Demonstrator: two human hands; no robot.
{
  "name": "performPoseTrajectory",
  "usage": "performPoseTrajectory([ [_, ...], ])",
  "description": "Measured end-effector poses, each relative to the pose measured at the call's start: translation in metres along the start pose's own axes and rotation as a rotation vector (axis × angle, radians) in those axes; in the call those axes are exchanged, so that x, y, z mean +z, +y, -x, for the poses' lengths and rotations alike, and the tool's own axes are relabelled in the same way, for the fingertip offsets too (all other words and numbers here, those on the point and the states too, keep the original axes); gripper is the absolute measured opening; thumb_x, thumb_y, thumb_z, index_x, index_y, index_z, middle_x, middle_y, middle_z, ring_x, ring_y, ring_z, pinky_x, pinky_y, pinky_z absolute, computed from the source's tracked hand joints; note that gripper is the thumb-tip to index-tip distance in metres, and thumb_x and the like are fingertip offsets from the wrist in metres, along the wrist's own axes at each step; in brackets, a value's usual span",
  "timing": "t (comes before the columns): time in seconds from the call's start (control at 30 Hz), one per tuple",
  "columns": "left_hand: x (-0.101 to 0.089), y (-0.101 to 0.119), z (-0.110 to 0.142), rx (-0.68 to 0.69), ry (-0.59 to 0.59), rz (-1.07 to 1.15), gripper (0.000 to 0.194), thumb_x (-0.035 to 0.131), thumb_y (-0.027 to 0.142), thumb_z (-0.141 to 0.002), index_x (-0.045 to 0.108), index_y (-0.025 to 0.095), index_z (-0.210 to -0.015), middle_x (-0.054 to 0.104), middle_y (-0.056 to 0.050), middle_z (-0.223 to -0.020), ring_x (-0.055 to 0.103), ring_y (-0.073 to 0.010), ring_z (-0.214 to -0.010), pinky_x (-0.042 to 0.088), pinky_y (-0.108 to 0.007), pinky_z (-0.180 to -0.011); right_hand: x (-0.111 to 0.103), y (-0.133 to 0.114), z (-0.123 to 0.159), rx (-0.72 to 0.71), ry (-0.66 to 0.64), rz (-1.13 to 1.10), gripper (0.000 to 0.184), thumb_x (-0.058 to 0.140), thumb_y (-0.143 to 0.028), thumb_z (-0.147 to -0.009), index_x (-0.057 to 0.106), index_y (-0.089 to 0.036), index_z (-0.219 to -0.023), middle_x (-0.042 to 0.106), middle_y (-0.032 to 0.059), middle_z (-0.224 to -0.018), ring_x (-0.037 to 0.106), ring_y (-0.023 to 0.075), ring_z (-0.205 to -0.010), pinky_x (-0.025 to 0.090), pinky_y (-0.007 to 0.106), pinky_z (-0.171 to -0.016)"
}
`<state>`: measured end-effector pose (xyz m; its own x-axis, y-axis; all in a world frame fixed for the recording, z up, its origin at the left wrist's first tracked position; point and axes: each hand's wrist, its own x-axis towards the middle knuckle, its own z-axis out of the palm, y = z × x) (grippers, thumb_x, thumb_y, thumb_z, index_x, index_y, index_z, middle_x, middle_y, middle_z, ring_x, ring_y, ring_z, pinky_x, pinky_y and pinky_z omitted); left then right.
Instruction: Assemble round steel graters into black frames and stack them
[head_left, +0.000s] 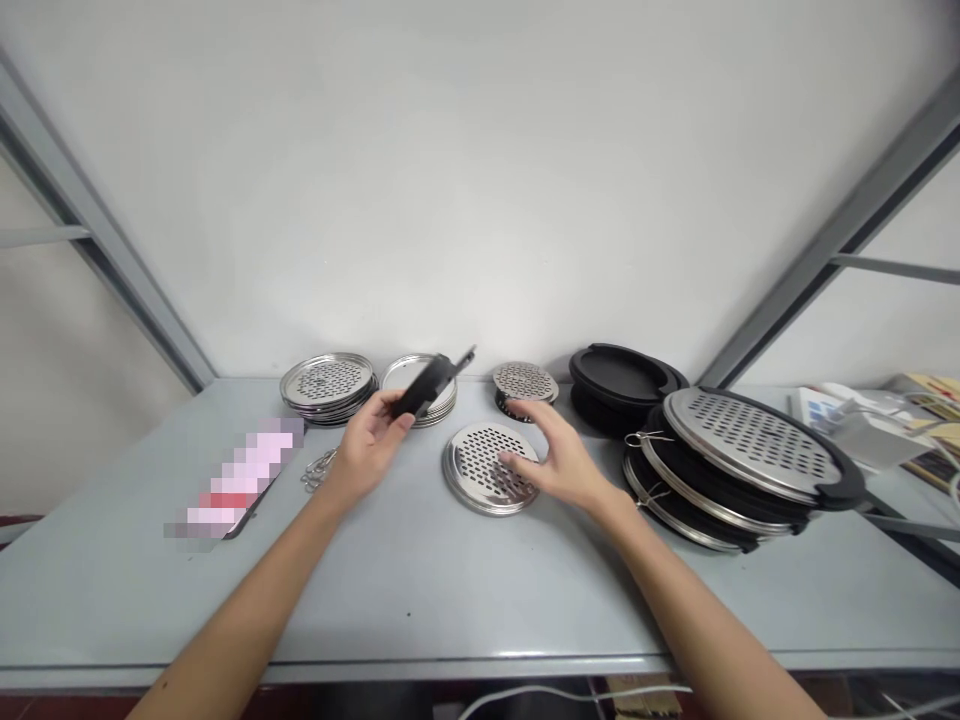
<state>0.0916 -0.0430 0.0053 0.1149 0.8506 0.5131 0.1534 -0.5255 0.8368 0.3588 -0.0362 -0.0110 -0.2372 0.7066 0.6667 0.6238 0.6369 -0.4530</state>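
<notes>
My left hand point(370, 445) is closed on a small black part point(425, 388), held tilted above the table; it is blurred and a thin flat piece sticks out at its upper right. Behind it is a stack of plain round metal plates point(442, 405). My right hand point(559, 455) is open, thumb and fingers apart, over the right edge of a round perforated metal plate point(484, 468) lying flat on the table. Whether the thumb touches the plate, I cannot tell. Just beyond the right fingers stands a smaller perforated round stack point(525, 383).
At the back left is a stack of perforated plates point(328, 382), with wire clips point(319, 470) in front. A pixelated phone-like item point(240, 480) lies left. To the right are black round trays point(626, 375) and a leaning pile of black trays with perforated lids point(754, 440). Metal posts point(847, 220) flank the table point(420, 600).
</notes>
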Motion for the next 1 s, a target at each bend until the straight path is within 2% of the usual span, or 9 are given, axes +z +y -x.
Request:
performPoseTrajectory([
  [0.1, -0.006, -0.007, -0.005, 0.023, 0.123, 0.039, 0.031, 0.061, 0.04, -0.086, 0.056, 0.016, -0.105, 0.065, -0.009, -0.101, 0.062, -0.0203, -0.096, 0.049, -0.032, -0.086, -0.002, 0.002, 0.008, -0.126, -0.404, -0.012, 0.071, 0.075, -0.05, -0.067, 0.052, -0.018, -0.126, 0.054, 0.0153, -0.129, 0.048, 0.0317, -0.122, 0.04, 0.049, -0.102],
  [0.17, -0.009, -0.007, -0.007, 0.042, 0.163, 0.059, 0.032, 0.062, 0.041, -0.085, 0.056, 0.016, -0.105, 0.065, -0.009, -0.101, 0.061, -0.02, -0.096, 0.048, -0.031, -0.086, 0.0, 0.002, 0.014, -0.17, -0.545, 0.008, 0.088, 0.077, -0.058, -0.058, 0.049, -0.017, -0.131, 0.049, 0.0182, -0.134, 0.043, 0.0354, -0.127, 0.037, 0.052, -0.104],
  [0.23, -0.01, -0.007, -0.008, 0.053, 0.172, 0.059, 0.033, 0.062, 0.041, -0.084, 0.057, 0.016, -0.105, 0.065, -0.009, -0.101, 0.061, -0.0202, -0.096, 0.048, -0.031, -0.086, 0.004, 0.002, 0.018, -0.171, -0.585, 0.032, 0.095, 0.077, -0.06, -0.057, 0.046, -0.016, -0.135, 0.046, 0.0204, -0.138, 0.041, 0.0368, -0.129, 0.037, 0.053, -0.104],
  [0.37, -0.011, -0.006, -0.006, 0.052, 0.14, 0.04, 0.032, 0.062, 0.04, -0.085, 0.059, 0.015, -0.105, 0.066, -0.009, -0.098, 0.063, -0.0203, -0.093, 0.05, -0.03, -0.083, 0.009, -0.003, 0.018, -0.167, -0.559, 0.064, 0.076, 0.076, -0.048, -0.064, 0.052, -0.016, -0.129, 0.052, 0.0183, -0.134, 0.044, 0.0352, -0.128, 0.038, 0.05, -0.104],
  [0.5, -0.01, -0.006, -0.005, 0.036, 0.122, 0.055, 0.033, 0.059, 0.041, -0.087, 0.059, 0.015, -0.107, 0.066, -0.01, -0.103, 0.063, -0.021, -0.096, 0.05, -0.03, -0.083, 0.002, -0.006, 0.015, -0.138, -0.465, 0.019, 0.056, 0.07, -0.034, -0.069, 0.059, -0.015, -0.121, 0.064, 0.0137, -0.119, 0.061, 0.0285, -0.107, 0.049, 0.041, -0.091],
  [0.57, -0.008, -0.006, -0.004, 0.038, 0.15, 0.06, 0.033, 0.058, 0.041, -0.088, 0.058, 0.015, -0.108, 0.066, -0.01, -0.105, 0.063, -0.0208, -0.097, 0.05, -0.03, -0.084, -0.003, -0.004, 0.014, -0.059, -0.354, -0.016, 0.045, 0.065, -0.031, -0.074, 0.062, -0.015, -0.116, 0.07, 0.0102, -0.105, 0.067, 0.0232, -0.085, 0.053, 0.033, -0.074],
  [0.63, -0.007, -0.005, -0.004, 0.046, 0.181, 0.059, 0.034, 0.058, 0.041, -0.088, 0.058, 0.015, -0.11, 0.066, -0.011, -0.107, 0.062, -0.0211, -0.1, 0.05, -0.03, -0.086, -0.007, 0.0, 0.013, 0.048, -0.188, -0.053, 0.032, 0.059, -0.032, -0.08, 0.067, -0.016, -0.107, 0.073, 0.0062, -0.09, 0.065, 0.0193, -0.069, 0.05, 0.029, -0.061],
  [0.8, -0.01, -0.001, -0.004, 0.059, 0.142, 0.013, 0.038, 0.058, 0.043, -0.087, 0.062, 0.014, -0.111, 0.068, -0.011, -0.104, 0.065, -0.0225, -0.094, 0.052, -0.031, -0.081, -0.005, 0.012, 0.007, 0.271, 0.205, -0.204, 0.033, 0.048, -0.04, -0.09, 0.07, -0.015, -0.093, 0.071, 0.0048, -0.084, 0.064, 0.0211, -0.076, 0.049, 0.029, -0.064],
  [1.0, -0.02, 0.006, 0.0, 0.002, -0.097, -0.013, 0.036, 0.062, 0.038, -0.085, 0.067, 0.015, -0.112, 0.072, -0.01, -0.1, 0.067, -0.0258, -0.092, 0.055, -0.037, -0.08, -0.005, 0.019, 0.002, 0.328, 0.316, -0.208, 0.036, 0.047, -0.043, -0.091, 0.07, -0.015, -0.092, 0.069, 0.0051, -0.082, 0.063, 0.021, -0.077, 0.05, 0.029, -0.066],
])
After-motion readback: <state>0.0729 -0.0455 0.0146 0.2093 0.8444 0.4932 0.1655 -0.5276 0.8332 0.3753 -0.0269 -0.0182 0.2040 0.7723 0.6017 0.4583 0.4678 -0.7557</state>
